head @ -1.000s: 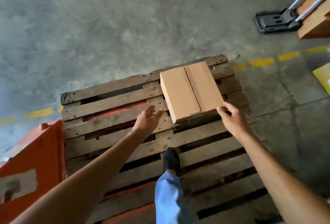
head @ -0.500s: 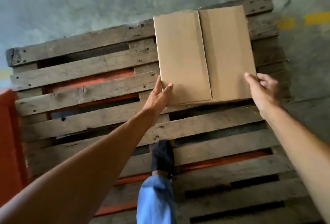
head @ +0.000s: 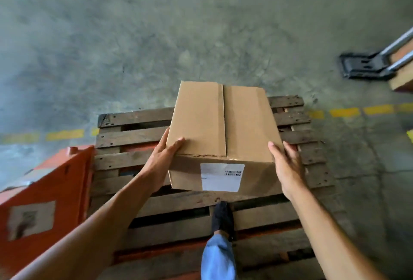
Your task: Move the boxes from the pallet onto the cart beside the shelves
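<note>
Box (head: 221, 127) above the pallet (head: 134, 136): my left hand (head: 161, 156) and right hand (head: 288, 165) clamp its sides, fingers wrapped on it

A grey concrete floor (head: 156, 45) fills the upper half of the frame, crossed by a dashed yellow line (head: 344, 112) running from the left edge to the right edge. At the lower left stands an orange-red crate (head: 51, 190) bearing a blurred pale label (head: 31, 219). A dark shoe (head: 222, 217) and blue trouser leg (head: 218, 257) show at bottom centre.
</note>
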`<state>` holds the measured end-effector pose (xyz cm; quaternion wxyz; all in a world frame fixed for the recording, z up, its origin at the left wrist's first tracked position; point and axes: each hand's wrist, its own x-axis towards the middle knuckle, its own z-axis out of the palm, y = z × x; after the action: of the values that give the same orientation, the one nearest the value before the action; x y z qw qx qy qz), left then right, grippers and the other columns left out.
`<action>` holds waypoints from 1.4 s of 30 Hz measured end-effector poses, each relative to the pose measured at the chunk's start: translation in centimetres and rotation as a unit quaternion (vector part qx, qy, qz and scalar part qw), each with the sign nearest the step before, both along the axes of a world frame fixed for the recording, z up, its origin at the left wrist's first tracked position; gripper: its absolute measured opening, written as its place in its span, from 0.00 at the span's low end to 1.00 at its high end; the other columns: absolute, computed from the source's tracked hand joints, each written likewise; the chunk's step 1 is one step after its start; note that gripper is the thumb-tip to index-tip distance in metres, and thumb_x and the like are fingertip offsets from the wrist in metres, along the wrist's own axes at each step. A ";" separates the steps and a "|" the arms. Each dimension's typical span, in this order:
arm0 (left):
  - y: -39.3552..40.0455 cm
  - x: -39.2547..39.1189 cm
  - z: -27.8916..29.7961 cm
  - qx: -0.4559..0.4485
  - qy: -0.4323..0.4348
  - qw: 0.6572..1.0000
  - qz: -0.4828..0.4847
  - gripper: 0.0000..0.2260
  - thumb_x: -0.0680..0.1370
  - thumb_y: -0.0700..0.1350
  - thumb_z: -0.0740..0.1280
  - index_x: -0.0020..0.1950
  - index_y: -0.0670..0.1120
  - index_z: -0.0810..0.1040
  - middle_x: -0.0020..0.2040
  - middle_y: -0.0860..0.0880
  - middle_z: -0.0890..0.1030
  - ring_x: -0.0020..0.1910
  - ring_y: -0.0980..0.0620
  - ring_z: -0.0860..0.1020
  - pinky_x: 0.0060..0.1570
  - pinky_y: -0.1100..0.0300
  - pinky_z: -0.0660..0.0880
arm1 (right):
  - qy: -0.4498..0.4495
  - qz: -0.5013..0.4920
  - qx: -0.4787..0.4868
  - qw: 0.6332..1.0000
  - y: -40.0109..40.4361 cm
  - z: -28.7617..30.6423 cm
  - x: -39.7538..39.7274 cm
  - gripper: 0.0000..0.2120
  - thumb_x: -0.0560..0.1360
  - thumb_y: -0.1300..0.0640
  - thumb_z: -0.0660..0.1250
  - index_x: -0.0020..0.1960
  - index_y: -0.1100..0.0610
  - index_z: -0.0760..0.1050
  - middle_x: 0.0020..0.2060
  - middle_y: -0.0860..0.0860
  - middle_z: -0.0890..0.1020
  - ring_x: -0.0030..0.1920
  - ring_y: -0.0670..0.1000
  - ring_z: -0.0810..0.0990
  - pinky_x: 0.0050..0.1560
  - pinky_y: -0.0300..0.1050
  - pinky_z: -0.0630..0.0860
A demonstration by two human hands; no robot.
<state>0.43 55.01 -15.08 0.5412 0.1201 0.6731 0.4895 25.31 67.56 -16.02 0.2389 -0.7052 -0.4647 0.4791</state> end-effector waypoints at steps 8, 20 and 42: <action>-22.4 -3.1 18.4 0.175 0.022 0.984 -0.026 0.25 0.77 0.52 0.66 0.72 0.67 0.64 0.68 0.50 0.74 0.62 0.46 0.75 0.60 0.45 0.73 | 0.065 -0.027 0.214 0.974 -26.6 20.7 -1.3 0.26 0.76 0.49 0.67 0.71 0.55 0.68 0.65 0.54 0.75 0.61 0.49 0.74 0.66 0.50 0.70; -44.0 8.4 37.0 0.417 -0.004 0.884 -0.210 0.34 0.63 0.58 0.75 0.65 0.73 0.66 0.70 0.54 0.73 0.64 0.56 0.75 0.68 0.55 0.68 | 0.041 -0.112 0.476 0.872 -61.1 41.2 11.3 0.24 0.77 0.50 0.62 0.72 0.52 0.66 0.63 0.48 0.78 0.62 0.44 0.76 0.60 0.37 0.73; -83.5 42.8 49.8 0.575 -0.201 0.625 -0.488 0.31 0.71 0.52 0.73 0.71 0.65 0.65 0.63 0.62 0.79 0.64 0.62 0.75 0.66 0.61 0.67 | -0.190 -0.416 0.598 0.659 -120.0 54.1 31.3 0.22 0.79 0.59 0.61 0.72 0.52 0.65 0.58 0.41 0.78 0.52 0.33 0.78 0.47 0.27 0.73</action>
<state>43.20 -28.46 34.74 0.6431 0.6168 -0.0284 0.4528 56.62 -52.42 38.06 0.6901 -0.6056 -0.3447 -0.1954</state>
